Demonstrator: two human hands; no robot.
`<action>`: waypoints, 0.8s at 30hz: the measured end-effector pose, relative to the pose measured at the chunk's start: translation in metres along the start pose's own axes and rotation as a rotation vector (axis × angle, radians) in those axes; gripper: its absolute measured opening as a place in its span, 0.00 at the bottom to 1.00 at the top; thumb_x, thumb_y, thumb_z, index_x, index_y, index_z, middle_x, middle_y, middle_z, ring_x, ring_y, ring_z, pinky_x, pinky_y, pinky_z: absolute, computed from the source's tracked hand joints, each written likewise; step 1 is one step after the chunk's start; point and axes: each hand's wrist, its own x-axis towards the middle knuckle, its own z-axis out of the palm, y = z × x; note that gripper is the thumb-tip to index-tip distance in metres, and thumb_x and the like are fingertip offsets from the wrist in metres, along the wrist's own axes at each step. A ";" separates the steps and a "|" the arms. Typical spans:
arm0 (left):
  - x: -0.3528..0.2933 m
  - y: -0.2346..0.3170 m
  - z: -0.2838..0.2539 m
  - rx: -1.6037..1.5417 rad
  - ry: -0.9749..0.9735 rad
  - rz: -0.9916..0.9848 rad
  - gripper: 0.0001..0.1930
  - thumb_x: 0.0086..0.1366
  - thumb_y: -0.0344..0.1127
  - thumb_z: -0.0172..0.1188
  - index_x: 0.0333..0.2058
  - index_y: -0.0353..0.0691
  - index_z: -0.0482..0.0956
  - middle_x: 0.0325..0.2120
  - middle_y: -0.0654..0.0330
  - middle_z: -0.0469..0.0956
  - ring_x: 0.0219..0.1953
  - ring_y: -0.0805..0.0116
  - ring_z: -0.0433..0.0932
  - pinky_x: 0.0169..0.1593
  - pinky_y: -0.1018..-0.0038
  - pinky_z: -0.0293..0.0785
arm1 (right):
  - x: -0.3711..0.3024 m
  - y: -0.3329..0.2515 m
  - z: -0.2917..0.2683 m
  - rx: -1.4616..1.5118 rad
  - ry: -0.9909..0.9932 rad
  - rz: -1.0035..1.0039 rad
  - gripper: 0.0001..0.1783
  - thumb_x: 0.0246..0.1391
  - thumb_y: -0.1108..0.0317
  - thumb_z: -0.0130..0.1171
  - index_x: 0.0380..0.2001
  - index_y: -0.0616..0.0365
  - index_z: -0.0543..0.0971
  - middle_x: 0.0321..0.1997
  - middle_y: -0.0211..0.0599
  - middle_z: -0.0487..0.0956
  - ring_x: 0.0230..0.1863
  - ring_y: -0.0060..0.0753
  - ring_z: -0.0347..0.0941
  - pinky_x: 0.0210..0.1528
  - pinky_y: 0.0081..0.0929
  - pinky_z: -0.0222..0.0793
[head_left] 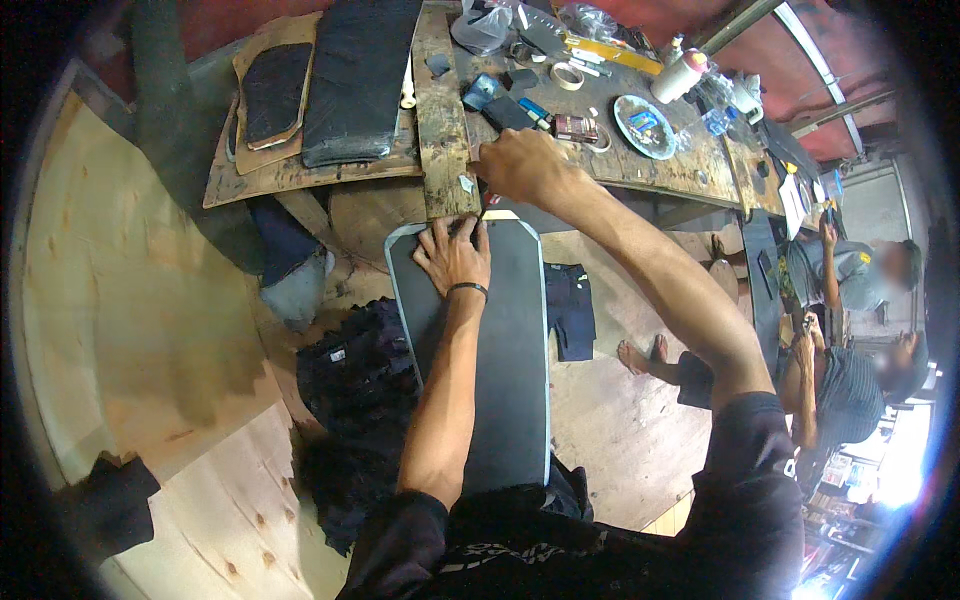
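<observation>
A long black panel (510, 330) with a pale grey rim and cut corners stretches from my body to the edge of the workbench. Across its far end lies my left hand (455, 258), fingers spread and pressing down beside a worn wooden plank (447, 150). My right hand (525, 165) is closed just above and to the right of the left fingertips. From its fist a slim tool (487, 207) with a reddish part points down at the panel's far edge. The tool's kind is mostly hidden by the fingers.
The workbench (640, 172) holds a blue dish (645, 127), a tape roll (567, 76), a white bottle (680, 77) and small clutter. Black sheets (362, 80) lie at left. Dark cloth (360, 375) and folded shorts (570, 310) lie on the floor. Two people sit at right.
</observation>
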 end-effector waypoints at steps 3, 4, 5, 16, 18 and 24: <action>-0.001 0.000 -0.001 0.000 0.019 0.012 0.17 0.70 0.56 0.62 0.52 0.61 0.87 0.53 0.65 0.78 0.58 0.55 0.70 0.62 0.52 0.61 | 0.001 0.000 -0.005 -0.040 0.136 -0.138 0.10 0.61 0.66 0.62 0.35 0.58 0.89 0.37 0.49 0.89 0.43 0.56 0.88 0.45 0.50 0.84; 0.000 0.001 -0.001 0.012 0.025 -0.001 0.17 0.70 0.56 0.62 0.53 0.61 0.86 0.54 0.64 0.77 0.59 0.55 0.70 0.62 0.51 0.61 | 0.000 -0.001 -0.007 -0.035 0.188 -0.183 0.10 0.60 0.66 0.63 0.35 0.57 0.90 0.37 0.49 0.89 0.43 0.56 0.88 0.45 0.50 0.84; -0.001 0.001 -0.001 0.025 0.026 -0.006 0.17 0.70 0.56 0.63 0.53 0.61 0.86 0.54 0.64 0.77 0.60 0.54 0.69 0.62 0.51 0.61 | 0.000 -0.002 -0.010 -0.144 -0.001 -0.114 0.12 0.61 0.64 0.62 0.39 0.56 0.90 0.42 0.51 0.89 0.47 0.54 0.87 0.48 0.49 0.83; -0.001 0.000 0.000 -0.008 -0.025 -0.009 0.15 0.70 0.53 0.63 0.51 0.61 0.85 0.60 0.63 0.74 0.68 0.52 0.64 0.66 0.48 0.58 | -0.001 -0.008 -0.005 -0.130 0.054 -0.092 0.14 0.62 0.64 0.59 0.41 0.60 0.89 0.41 0.54 0.88 0.42 0.56 0.88 0.45 0.48 0.85; -0.001 0.000 0.000 0.002 -0.023 0.006 0.14 0.70 0.53 0.63 0.51 0.61 0.85 0.59 0.63 0.75 0.68 0.53 0.64 0.66 0.48 0.58 | 0.000 -0.007 0.000 -0.027 0.006 -0.004 0.12 0.62 0.66 0.58 0.37 0.59 0.88 0.37 0.53 0.88 0.41 0.56 0.88 0.44 0.48 0.85; 0.000 0.000 0.002 -0.002 -0.013 0.006 0.17 0.73 0.55 0.61 0.53 0.58 0.85 0.59 0.60 0.75 0.68 0.51 0.64 0.66 0.48 0.57 | 0.007 0.000 0.008 -0.070 0.110 -0.113 0.13 0.63 0.61 0.61 0.40 0.58 0.87 0.38 0.53 0.87 0.43 0.57 0.87 0.43 0.51 0.84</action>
